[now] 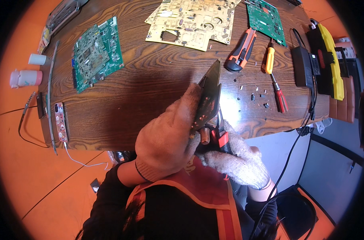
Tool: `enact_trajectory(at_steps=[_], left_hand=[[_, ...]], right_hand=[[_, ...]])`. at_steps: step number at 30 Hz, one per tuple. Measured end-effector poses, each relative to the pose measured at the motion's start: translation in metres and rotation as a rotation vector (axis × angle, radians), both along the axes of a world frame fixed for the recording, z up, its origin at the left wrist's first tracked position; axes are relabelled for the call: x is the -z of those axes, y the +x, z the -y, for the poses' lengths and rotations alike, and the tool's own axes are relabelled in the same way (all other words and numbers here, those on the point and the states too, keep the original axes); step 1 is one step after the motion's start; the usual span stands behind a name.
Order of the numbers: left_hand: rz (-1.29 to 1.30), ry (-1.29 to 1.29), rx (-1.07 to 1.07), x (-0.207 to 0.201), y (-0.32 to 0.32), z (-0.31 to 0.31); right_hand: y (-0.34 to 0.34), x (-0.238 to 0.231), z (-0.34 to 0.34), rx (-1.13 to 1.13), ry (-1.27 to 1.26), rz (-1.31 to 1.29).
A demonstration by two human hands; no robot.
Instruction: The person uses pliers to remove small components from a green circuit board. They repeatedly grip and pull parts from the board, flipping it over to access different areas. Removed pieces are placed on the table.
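My left hand (pixel 162 140), in a knitted work glove, grips a dark circuit board (pixel 209 100) held up on edge over the table's near side. A copper-coloured round part (pixel 205 136) juts from the board's lower end. My right hand (pixel 244 160), also gloved, is closed round pliers or cutters with red and black handles (pixel 223 141). Their metal jaws (pixel 220 119) reach up against the board's right side; what lies between them is hidden. Small loose components (pixel 252 97) are scattered on the wood to the right of the board.
Green circuit boards (pixel 112 48) lie at left, a tan board (pixel 190 24) at the back, another green board (pixel 266 20) behind the tools. An orange utility knife (pixel 242 50), yellow screwdriver (pixel 270 60), red screwdriver (pixel 281 100) and black power adapter (pixel 302 66) lie right. A phone (pixel 60 122) is at the left edge.
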State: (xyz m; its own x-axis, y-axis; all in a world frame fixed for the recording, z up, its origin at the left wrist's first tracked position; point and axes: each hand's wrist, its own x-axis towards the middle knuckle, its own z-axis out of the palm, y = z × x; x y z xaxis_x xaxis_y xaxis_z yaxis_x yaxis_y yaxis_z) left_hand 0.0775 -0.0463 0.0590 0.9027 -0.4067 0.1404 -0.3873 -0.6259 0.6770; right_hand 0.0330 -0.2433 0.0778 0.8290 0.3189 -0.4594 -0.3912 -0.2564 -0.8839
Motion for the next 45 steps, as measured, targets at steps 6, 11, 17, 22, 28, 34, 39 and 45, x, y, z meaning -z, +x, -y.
enact_trajectory(at_steps=[6, 11, 17, 22, 28, 34, 39, 45], left_hand=[[-0.027, 0.084, 0.004, -0.004, 0.002, -0.001], [-0.023, -0.252, 0.063, 0.006, 0.008, -0.003], [0.29, -0.088, 0.007, 0.021, -0.009, 0.0], [0.141, -0.362, -0.136, 0.047, -0.023, 0.02], [0.513, -0.3, -0.416, 0.063, -0.029, 0.047], [-0.535, -0.611, -0.238, 0.034, -0.014, 0.015], [-0.198, -0.64, 0.019, 0.022, 0.002, 0.006], [-0.357, -0.277, 0.027, -0.003, 0.005, -0.002]], right_hand=[[-0.001, 0.013, -0.002, 0.132, 0.246, -0.103], [0.001, 0.028, -0.016, 0.218, 1.026, -0.459], [-0.01, 0.034, -0.047, 0.21, 1.743, -0.617], [-0.007, 0.042, -0.068, 0.135, 2.052, -0.561], [-0.011, 0.049, -0.062, 0.206, 1.928, -0.562], [-0.009, 0.037, -0.04, 0.223, 1.418, -0.44], [-0.007, 0.008, -0.01, 0.344, 0.461, -0.1], [0.004, 0.0, 0.01, 0.27, -0.9, 0.624]])
